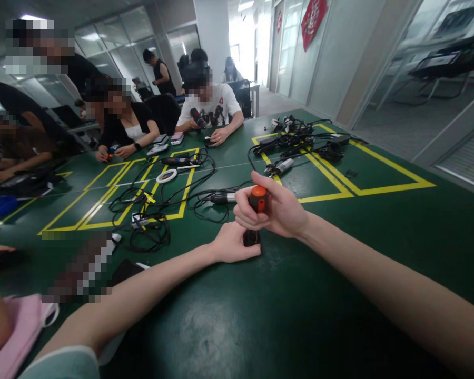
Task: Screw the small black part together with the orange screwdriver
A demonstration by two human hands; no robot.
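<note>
Frame centre, we grip an orange-and-black screwdriver (258,200) in our right hand (278,211). Just below, our left hand (232,244) grasps a small black part (252,238) on the green table (319,310).

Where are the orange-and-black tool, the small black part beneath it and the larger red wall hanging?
Orange-and-black tool (257,200): head view, on its handle.
Small black part (252,239): head view, exposed side.
Larger red wall hanging (313,22): head view, visible middle.

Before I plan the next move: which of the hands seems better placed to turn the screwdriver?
Right, I'd judge: the right hand holds the screwdriver by its handle, above the black part, while the left hand is around that part.
</note>
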